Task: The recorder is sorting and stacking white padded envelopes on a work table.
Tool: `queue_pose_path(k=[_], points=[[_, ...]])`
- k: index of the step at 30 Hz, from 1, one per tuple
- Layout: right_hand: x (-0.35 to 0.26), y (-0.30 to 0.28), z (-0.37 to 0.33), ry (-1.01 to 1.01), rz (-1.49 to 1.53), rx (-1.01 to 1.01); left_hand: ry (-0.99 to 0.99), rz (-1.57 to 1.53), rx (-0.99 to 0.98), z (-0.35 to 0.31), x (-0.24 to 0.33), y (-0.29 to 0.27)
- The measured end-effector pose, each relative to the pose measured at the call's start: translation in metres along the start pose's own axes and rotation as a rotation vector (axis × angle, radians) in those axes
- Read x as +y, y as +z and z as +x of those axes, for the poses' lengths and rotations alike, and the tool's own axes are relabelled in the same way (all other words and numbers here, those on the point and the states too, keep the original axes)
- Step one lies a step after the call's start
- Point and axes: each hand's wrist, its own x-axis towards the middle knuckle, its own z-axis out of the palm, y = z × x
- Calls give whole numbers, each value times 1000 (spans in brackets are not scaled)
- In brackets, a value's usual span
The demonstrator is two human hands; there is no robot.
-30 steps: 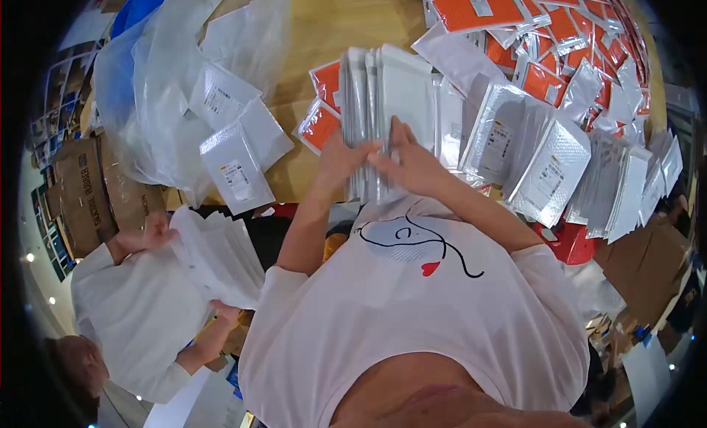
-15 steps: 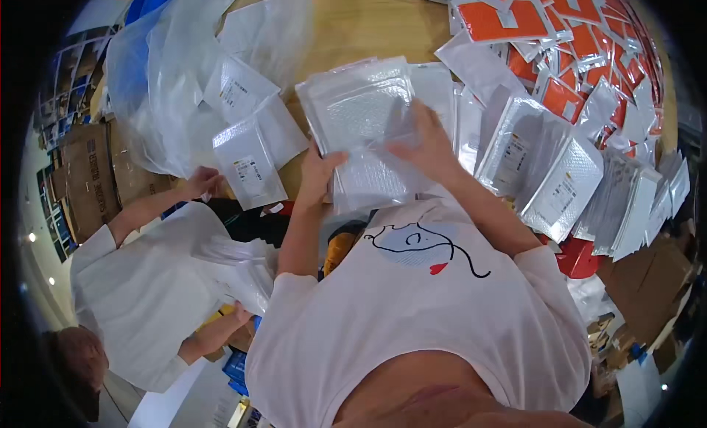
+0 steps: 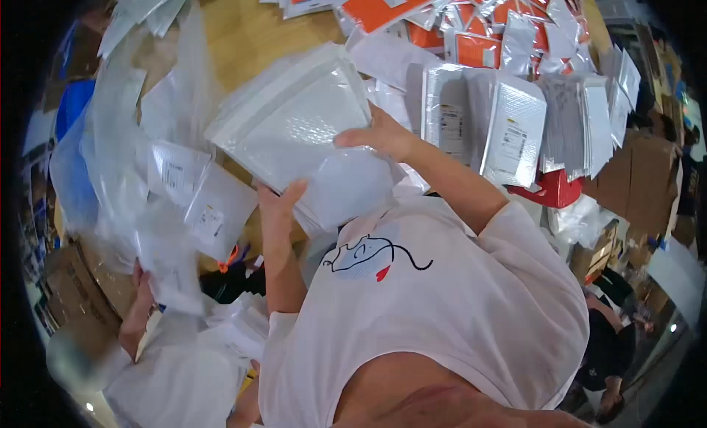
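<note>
A stack of white bubble mailers lies tilted between my hands, its glossy top one facing up. My left hand grips the lower left edge, thumb on top and fingers hidden beneath. Along the right edge, my right hand is closed with its thumb over the top face. A rounded pale patch shows at the stack's near end. Just right of it stand labelled bubble mailers packed side by side. To the left lie loose labelled mailers.
Orange-and-white packets are heaped at the far right of the wooden table. Large clear plastic bags cover the left side. Near them is a co-worker's hand beside a blurred white mailer. A red container sits below the mailer row.
My view has swung, so the table's contents sit differently in it. The stack in my hands is now more tilted. The co-worker's hand has moved and a white mailer blurs beside it.
</note>
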Motion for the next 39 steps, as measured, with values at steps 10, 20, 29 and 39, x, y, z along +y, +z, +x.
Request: queue_pose_path(k=[10, 20, 29, 39], points=[[-39, -115, -151, 12, 80, 572, -93, -126, -473, 3, 26, 167], [48, -169, -167, -669, 187, 567, -412, -592, -884, -11, 12, 241], [23, -42, -52, -1059, 451, 1341, -689, -903, -1076, 4, -66, 261], [73, -277, -215, -319, 647, 727, -163, -146, -946, -51, 46, 253]])
